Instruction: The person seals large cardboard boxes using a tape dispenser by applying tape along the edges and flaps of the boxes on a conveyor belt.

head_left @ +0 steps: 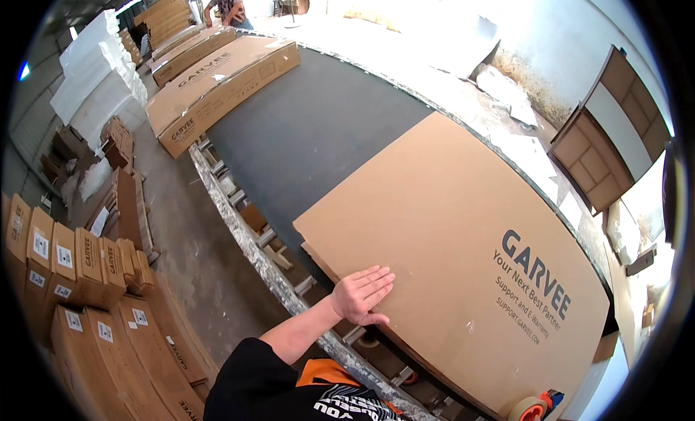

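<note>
A large flat cardboard box (441, 218) with dark print lies on the dark conveyor belt in front of me. My left hand (362, 296) rests flat on its near left edge, palm down. The fingers are stretched out over the cardboard, with the thumb apart, and nothing is held. At the box's near right corner, by the lower rim of the picture, is an orange and blue tape dispenser (534, 408) with a roll of tan tape. What supports the dispenser cannot be made out. My right hand is not in view.
The dark belt (318, 117) runs away from me between worn metal rails (235, 218). Farther along lie closed cartons (224, 81). Stacked cartons (108, 334) stand at left, white foam sheets (101, 73) behind. Another person (230, 7) is at the far end. Panels (615, 131) lean at right.
</note>
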A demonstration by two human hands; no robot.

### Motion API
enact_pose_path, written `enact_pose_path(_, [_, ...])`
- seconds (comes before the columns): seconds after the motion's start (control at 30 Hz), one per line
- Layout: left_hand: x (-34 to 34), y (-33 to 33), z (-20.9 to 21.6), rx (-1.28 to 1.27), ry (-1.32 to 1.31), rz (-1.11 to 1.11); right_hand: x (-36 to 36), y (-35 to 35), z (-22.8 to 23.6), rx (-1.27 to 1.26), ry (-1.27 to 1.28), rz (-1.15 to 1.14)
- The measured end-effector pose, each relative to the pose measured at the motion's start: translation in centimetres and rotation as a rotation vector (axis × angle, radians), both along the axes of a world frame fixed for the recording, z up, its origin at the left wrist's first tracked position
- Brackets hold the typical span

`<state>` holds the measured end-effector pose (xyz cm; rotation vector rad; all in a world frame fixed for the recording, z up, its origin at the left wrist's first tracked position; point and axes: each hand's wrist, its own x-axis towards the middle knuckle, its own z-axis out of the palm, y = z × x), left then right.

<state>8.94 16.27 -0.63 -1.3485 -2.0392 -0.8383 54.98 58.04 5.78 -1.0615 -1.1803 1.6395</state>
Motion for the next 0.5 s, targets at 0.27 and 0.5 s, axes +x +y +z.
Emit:
enact_pose_path(0.27, [-21.5, 10.9, 2.3, 0.076, 0.086, -0.137, -3.7, -2.5, -3.5, -0.029, 0.038, -0.12])
enact_pose_path(0.5, [-15.0, 17.0, 4.3, -0.683, -0.174, 0.275, -16.6, -4.0, -5.5, 0.049, 0.161, -0.092])
